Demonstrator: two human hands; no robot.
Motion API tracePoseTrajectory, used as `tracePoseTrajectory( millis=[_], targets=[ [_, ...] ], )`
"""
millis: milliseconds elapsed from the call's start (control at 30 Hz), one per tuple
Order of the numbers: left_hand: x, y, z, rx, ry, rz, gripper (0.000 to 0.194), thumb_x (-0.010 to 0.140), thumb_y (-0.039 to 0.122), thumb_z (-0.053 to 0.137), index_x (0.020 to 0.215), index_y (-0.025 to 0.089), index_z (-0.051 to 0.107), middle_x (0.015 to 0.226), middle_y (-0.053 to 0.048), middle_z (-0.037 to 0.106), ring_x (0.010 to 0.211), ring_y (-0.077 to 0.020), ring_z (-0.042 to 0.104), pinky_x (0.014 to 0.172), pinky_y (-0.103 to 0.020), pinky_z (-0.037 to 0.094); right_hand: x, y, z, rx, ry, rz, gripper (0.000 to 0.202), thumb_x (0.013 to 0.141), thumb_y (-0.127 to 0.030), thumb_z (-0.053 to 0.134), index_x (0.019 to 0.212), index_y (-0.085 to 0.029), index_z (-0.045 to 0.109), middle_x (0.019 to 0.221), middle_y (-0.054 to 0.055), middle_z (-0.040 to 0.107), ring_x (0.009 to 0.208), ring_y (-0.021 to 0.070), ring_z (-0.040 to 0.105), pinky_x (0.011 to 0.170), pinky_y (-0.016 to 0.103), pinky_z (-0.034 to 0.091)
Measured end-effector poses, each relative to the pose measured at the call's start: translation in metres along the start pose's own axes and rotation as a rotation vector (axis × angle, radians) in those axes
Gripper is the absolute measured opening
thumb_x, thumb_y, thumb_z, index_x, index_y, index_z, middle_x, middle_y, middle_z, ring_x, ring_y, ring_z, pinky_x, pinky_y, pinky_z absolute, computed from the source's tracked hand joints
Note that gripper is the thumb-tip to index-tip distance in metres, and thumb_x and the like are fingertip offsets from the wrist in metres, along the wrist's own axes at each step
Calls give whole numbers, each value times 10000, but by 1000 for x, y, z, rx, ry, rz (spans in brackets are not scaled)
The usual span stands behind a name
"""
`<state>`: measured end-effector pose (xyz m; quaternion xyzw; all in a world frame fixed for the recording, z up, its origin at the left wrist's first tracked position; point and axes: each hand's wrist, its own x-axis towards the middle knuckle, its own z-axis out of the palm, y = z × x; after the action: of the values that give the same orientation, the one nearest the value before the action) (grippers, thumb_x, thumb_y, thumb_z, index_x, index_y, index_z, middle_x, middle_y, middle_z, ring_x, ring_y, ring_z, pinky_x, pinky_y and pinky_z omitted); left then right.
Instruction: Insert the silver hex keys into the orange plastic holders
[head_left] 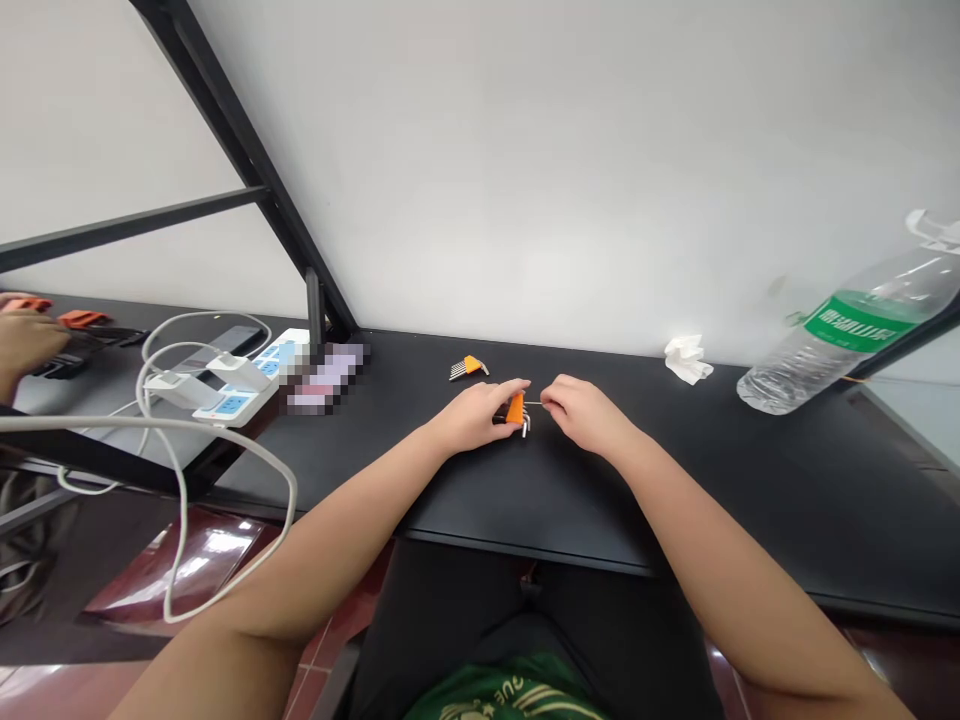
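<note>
My left hand (480,415) is closed around an orange hex key holder (515,408) just above the black table. Bent silver hex keys (526,425) stick out of the holder's right side. To the right of it, my right hand (577,410) pinches the end of a thin, straight hex key (534,403) that reaches toward the holder. The fingers of my right hand hide that key's far end. Behind my left hand, a second orange hex key set (470,366) with several silver keys lies on the table.
White crumpled tissue (687,359) and a large clear bottle (832,335) with a green label stand at the right. A power strip (251,385) with chargers and loose white cables (180,480) fills the left, beside a black metal frame (259,190). Another person's hand (28,340) holds something orange at far left.
</note>
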<state>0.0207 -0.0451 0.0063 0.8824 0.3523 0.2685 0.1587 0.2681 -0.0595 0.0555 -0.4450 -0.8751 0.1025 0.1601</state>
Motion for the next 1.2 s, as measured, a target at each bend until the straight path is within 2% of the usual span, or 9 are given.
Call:
tracePoseTrajectory(
  millis=[200,467,867,1200],
  targets=[
    [0,-2,1,13,3,13,726,851,266,750,1512,259,450,1090,-54,733,996,-234,701,906,-373,582,-1,2,-1,34,7,-26,206,994,-116,520,912,-189,693,954,54,624,783,156,582,745,296,452],
    [0,-1,2,-1,19,15,710,850,253,743,1501,264,459,1133,-57,731,1008,-230,702,904,-365,586,-2,-2,-2,-89,-18,-31,230,1006,-116,504,940,-188,713,987,63,607,736,144,547,697,286,425],
    [-1,-2,2,-42,25,14,733,848,250,743,1517,276,445,1197,-62,726,1060,-226,709,922,-358,598,-2,-2,-4,-7,10,-39,216,1018,-146,514,931,-191,706,977,68,615,787,163,575,737,300,447],
    [-1,-2,2,-12,11,12,735,848,270,756,1516,269,451,1136,-57,731,1027,-231,701,905,-359,592,-2,-1,-2,-9,6,-47,241,1012,-136,501,942,-184,727,975,67,616,761,155,565,725,299,454]
  ],
)
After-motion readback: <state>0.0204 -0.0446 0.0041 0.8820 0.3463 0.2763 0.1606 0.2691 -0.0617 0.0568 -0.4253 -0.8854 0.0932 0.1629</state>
